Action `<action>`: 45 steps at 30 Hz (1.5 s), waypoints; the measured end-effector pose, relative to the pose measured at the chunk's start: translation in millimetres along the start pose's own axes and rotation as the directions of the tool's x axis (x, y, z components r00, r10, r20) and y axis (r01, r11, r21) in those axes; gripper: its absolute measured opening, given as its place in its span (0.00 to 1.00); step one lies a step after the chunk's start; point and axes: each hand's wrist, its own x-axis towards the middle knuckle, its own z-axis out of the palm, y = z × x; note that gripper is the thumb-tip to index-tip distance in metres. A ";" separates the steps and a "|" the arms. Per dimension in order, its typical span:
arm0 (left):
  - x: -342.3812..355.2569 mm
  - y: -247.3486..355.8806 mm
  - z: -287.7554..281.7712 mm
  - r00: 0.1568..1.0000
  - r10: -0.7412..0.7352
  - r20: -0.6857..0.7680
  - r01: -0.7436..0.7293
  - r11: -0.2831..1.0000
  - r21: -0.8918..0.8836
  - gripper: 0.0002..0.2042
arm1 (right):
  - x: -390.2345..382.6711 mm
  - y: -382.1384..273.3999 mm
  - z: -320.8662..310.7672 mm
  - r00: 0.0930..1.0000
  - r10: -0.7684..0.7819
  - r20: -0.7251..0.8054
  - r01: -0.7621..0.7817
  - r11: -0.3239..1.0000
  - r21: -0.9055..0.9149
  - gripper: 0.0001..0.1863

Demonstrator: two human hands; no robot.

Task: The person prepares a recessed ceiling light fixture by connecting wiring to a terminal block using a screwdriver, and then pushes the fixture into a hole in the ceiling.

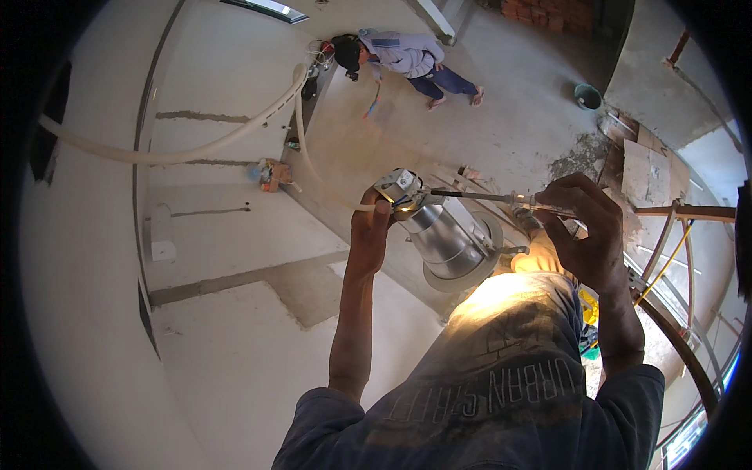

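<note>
A silver can-shaped downlight [446, 240] with a wide rim hangs tilted in front of my chest. My left hand [371, 227] is closed on its upper end, where a small metal wiring box [401, 185] sits, the thumb beside some thin wires. From the right, my right hand [589, 225] grips a screwdriver [479, 195] with a clear handle and a dark-sleeved shaft. Its tip meets the wiring box, though the exact contact point is too small to tell. Warm light falls on my shirt below the downlight's rim.
A pale flexible conduit [196, 152] loops across the left. Far below, another person [403, 56] bends over the floor near a wall. A bucket [587, 96] stands at far right, by boards [647, 174]. Curved metal bars [677, 345] rise close by my right arm.
</note>
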 end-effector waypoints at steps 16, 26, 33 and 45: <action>-2.2 11.3 8.0 1.000 -0.007 -0.028 0.008 0.999 0.036 0.37 | 12.3 -3.2 -6.6 0.988 -0.126 0.088 0.130 0.990 -0.046 0.12; -4.6 11.2 -0.1 0.998 -0.070 0.002 0.070 0.996 0.052 0.31 | 30.8 -16.1 -15.4 0.924 -0.313 0.222 0.334 0.940 -0.067 0.18; -6.0 15.4 -0.8 0.994 -0.105 -0.008 0.105 0.992 0.073 0.31 | 34.9 -9.8 -17.0 0.930 -0.265 0.254 0.294 0.952 -0.085 0.15; -7.6 24.0 4.6 0.995 -0.100 0.009 0.099 0.994 0.034 0.31 | 34.8 -6.2 -16.5 0.955 -0.210 0.210 0.221 0.975 -0.030 0.15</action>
